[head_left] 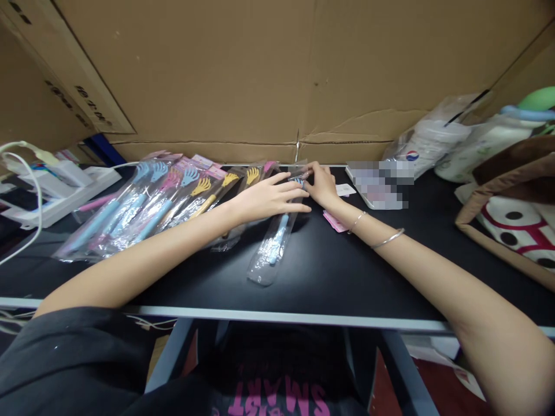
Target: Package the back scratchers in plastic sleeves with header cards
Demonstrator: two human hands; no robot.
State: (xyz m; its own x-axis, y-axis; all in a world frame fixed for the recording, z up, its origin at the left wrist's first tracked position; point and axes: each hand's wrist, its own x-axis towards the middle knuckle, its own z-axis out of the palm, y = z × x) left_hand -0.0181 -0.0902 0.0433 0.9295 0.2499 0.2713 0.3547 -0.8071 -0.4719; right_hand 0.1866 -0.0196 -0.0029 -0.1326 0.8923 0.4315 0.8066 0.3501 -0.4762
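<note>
Cardboard sheets [277,75] form a wall behind a black table [329,271], seen from above by the person seated at it. Both bare arms reach forward and meet near the table's far edge. Their left hand [271,199] lies flat, fingers straight and spread a little, pressing on the upper part of a clear plastic sleeve [274,245] that holds a blue back scratcher [277,238]; it grips nothing. Right beside those fingertips, their right hand [321,185] is curled, its fingertips pinching the top end of the same sleeve, apparently at the flap. Two thin bangles [381,231] circle the right wrist. The sleeve runs from under the hands back toward the person, slightly slanted. Judging from the pose, the top of the bag is being closed, and this likely goes best with the flat hand holding the sleeve still while the pinching fingers smooth the flap evenly. Further out past the left hand's little-finger side lies a fanned row of bagged scratchers [160,202], blue, pink and yellow. Just under the right wrist sits a small pink card [335,222]
</note>
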